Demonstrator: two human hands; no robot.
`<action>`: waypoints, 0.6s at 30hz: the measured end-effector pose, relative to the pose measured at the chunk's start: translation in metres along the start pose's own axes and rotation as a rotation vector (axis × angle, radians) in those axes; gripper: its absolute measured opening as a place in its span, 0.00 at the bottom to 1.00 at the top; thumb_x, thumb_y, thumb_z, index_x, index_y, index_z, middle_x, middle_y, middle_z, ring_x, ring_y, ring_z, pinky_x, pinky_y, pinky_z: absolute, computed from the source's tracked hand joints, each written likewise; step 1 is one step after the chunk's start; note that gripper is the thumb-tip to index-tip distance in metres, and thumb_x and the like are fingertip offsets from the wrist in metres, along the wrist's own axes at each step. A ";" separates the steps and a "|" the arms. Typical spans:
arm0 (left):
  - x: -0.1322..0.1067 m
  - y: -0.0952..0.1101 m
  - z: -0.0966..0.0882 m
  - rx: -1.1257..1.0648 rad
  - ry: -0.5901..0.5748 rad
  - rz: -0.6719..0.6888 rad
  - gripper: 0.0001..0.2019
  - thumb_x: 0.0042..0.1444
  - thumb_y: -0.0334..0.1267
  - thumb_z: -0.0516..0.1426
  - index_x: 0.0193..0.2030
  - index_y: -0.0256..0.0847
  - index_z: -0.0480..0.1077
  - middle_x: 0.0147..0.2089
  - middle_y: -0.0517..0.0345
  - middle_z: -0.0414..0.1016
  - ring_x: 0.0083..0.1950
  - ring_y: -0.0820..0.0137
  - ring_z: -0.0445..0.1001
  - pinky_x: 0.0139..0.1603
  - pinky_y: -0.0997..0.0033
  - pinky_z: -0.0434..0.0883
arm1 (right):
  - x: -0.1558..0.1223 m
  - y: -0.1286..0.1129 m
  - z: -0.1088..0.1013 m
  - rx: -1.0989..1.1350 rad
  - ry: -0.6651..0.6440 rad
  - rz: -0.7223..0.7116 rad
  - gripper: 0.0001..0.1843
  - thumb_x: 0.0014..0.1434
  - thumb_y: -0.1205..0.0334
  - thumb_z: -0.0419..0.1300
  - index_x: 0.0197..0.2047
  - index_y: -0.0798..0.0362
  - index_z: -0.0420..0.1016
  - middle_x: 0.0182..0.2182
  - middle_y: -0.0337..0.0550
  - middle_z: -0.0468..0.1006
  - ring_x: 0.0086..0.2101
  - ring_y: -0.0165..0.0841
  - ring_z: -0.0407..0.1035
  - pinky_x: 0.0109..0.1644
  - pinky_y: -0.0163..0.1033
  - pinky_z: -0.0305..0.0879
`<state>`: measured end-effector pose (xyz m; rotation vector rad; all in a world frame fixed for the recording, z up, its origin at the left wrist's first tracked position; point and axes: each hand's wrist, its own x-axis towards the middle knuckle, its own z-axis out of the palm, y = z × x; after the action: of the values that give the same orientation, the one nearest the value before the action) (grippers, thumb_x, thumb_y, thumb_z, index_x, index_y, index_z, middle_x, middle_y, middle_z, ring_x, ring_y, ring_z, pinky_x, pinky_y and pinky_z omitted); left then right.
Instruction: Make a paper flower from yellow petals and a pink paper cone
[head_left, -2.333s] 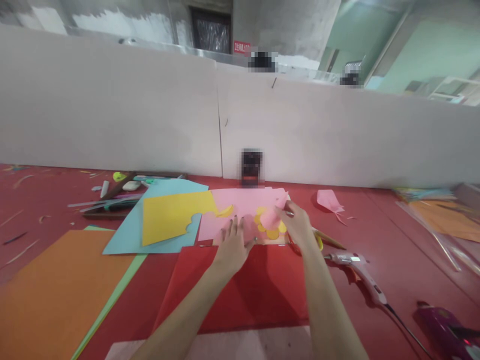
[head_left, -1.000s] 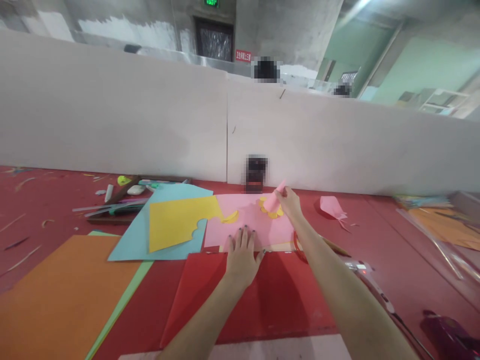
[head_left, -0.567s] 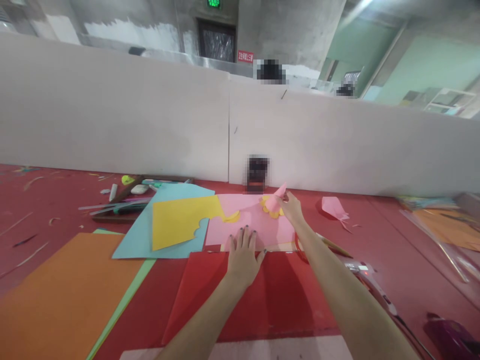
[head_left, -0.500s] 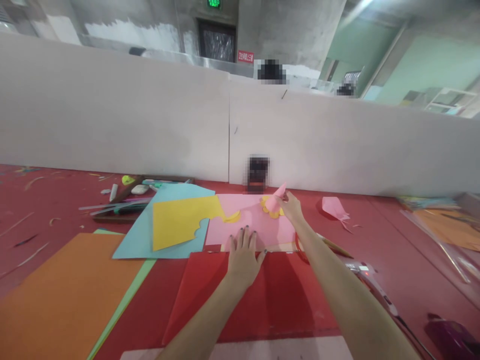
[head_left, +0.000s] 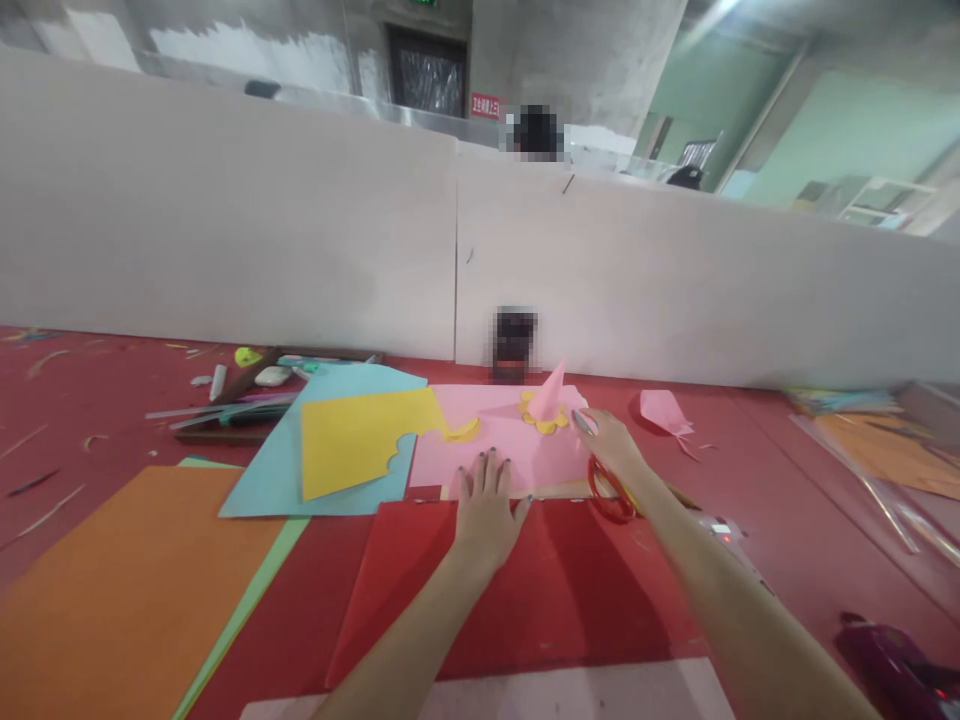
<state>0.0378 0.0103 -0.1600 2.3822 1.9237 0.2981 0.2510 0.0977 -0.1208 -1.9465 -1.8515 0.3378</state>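
My left hand (head_left: 487, 507) lies flat, fingers spread, across the lower edge of the pink paper sheet (head_left: 517, 450) and the red board (head_left: 465, 590). At the sheet's right edge, my right hand (head_left: 609, 440) is closed on the scissors (head_left: 611, 490); a grey tip pokes out past its fingers and the red handles show below. Left of that hand, a pink paper cone (head_left: 549, 395) points upward from a yellow scalloped paper flower (head_left: 544, 424). A yellow sheet (head_left: 360, 445) with a scalloped cut-out lies over a light blue sheet (head_left: 262, 480).
Orange paper (head_left: 135, 580) spreads at the left. Behind it is a tray (head_left: 195, 432) of tools. A pink paper scrap (head_left: 664, 411) lies to the right, with a purple tool (head_left: 892, 660) nearer me. A white partition (head_left: 300, 220) and a dark pixelated object (head_left: 514, 343) stand behind.
My right hand has let go of the pink cone, which now stands alone on the yellow flower. That hand has moved down and right onto the scissors. My left hand stays put.
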 end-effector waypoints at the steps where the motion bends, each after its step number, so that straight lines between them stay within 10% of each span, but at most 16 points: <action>1: 0.000 0.000 0.000 -0.003 -0.006 0.000 0.29 0.59 0.51 0.39 0.62 0.36 0.55 0.67 0.47 0.48 0.67 0.56 0.44 0.63 0.46 0.45 | -0.008 0.006 -0.005 -0.043 -0.020 -0.001 0.15 0.55 0.61 0.52 0.46 0.53 0.70 0.45 0.48 0.73 0.45 0.36 0.67 0.43 0.34 0.60; 7: 0.002 0.000 0.000 0.006 -0.024 0.002 0.30 0.60 0.51 0.38 0.62 0.34 0.53 0.67 0.46 0.47 0.67 0.56 0.44 0.63 0.46 0.44 | -0.051 0.031 -0.029 -0.259 -0.151 0.089 0.16 0.53 0.50 0.54 0.26 0.55 0.71 0.26 0.48 0.74 0.30 0.38 0.69 0.28 0.34 0.53; 18: 0.002 0.000 0.000 0.028 -0.028 0.003 0.30 0.60 0.51 0.37 0.63 0.34 0.53 0.67 0.47 0.47 0.67 0.57 0.44 0.63 0.46 0.44 | -0.055 0.022 -0.028 -0.351 -0.254 0.112 0.15 0.49 0.49 0.57 0.26 0.54 0.71 0.22 0.45 0.75 0.24 0.33 0.69 0.23 0.32 0.48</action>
<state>0.0379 0.0121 -0.1596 2.3930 1.9252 0.2385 0.2795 0.0386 -0.1129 -2.3413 -2.0787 0.3237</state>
